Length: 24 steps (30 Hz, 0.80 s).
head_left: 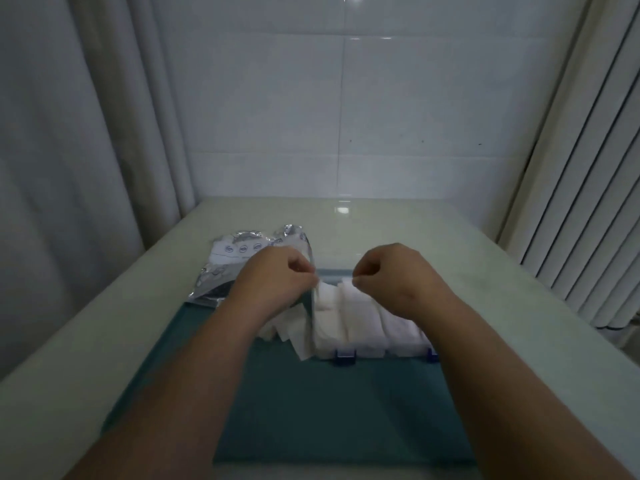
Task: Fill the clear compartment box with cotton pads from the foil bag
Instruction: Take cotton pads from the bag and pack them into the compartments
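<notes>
Box (372, 353) is brimming with pads (346, 313), bag (235, 261) lying beside. Left hand (277, 282), right hand (394, 277) curling tight; I'm not making out any hold.

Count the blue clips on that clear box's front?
2: one small blue plastic clip near the clear plastic box's front left end, one beside the right forearm, which may hide more.
</notes>
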Tool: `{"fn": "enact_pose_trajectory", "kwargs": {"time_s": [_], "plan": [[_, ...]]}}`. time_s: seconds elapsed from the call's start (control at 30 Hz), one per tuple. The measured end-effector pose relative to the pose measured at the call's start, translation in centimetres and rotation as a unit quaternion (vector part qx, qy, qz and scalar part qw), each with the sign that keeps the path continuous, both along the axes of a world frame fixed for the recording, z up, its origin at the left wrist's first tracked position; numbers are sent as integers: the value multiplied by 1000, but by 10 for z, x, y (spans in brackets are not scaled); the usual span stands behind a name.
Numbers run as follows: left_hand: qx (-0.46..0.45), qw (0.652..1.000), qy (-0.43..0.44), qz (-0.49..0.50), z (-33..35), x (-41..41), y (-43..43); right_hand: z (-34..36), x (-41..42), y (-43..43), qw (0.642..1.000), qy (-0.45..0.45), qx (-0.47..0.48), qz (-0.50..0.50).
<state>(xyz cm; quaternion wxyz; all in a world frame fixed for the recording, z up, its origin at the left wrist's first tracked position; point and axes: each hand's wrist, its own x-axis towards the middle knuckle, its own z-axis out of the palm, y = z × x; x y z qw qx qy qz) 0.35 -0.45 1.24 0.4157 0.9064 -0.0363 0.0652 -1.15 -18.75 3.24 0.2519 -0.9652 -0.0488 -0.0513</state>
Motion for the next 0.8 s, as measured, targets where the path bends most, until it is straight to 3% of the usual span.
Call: {"fn": "enact_pose_trajectory", "kwargs": {"time_s": [0.13,0.23,0.4,0.63,0.8], "plan": [[18,999,1,32,-7,1,27,-5,8,36,999,-6,-7,42],[88,995,-9,56,-9,1,42,-9,9,57,995,7,-32,91],[186,979,-10,80,-20,-3,54,-30,8,74,958,-42,-236,156],[287,954,50,66,-24,-3,55,-39,5,73,950,-23,-257,174],[287,955,72,34,-28,-1,53,-44,5,75,943,-25,-282,176]]}}
